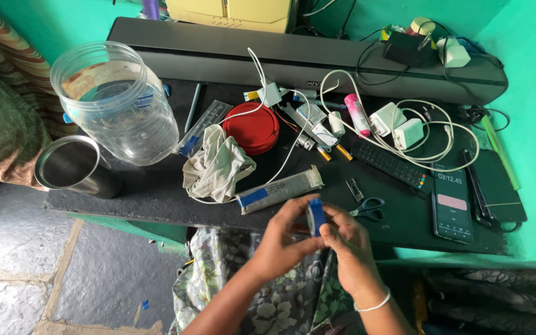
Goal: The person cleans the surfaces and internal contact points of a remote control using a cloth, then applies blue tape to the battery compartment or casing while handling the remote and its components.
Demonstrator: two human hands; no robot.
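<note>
Both hands are raised together just in front of the near edge of the dark shelf [156,208]. The left hand [283,239] and the right hand [348,248] share one small object: a slim blue and white tube [316,216], held roughly upright between them. The left fingers close round it from the near side, and the right thumb and forefinger pinch its lower part. Both grips are narrow and firm on the tube; neither hand is free.

What the item is cannot be told for certain; its end is hidden by the fingers. The step in hand appears to be working the tube's end, either its cap or its wrapping. My judgement is that the next move calls for one hand to steady the body while the other turns or pulls at the top, with a small, controlled force.

On the shelf just beyond the hands lies a longer wrapped pack [279,190] with a blue band, touching a crumpled cloth [217,166]. Small scissors [368,208] and a nail clipper [355,189] lie close to the right hand. A red round lid [252,127], a clear plastic jar [119,102], a steel cup [72,166], a phone [451,203], a remote [392,164] and white chargers with tangled cable [426,127] lie farther off.
</note>
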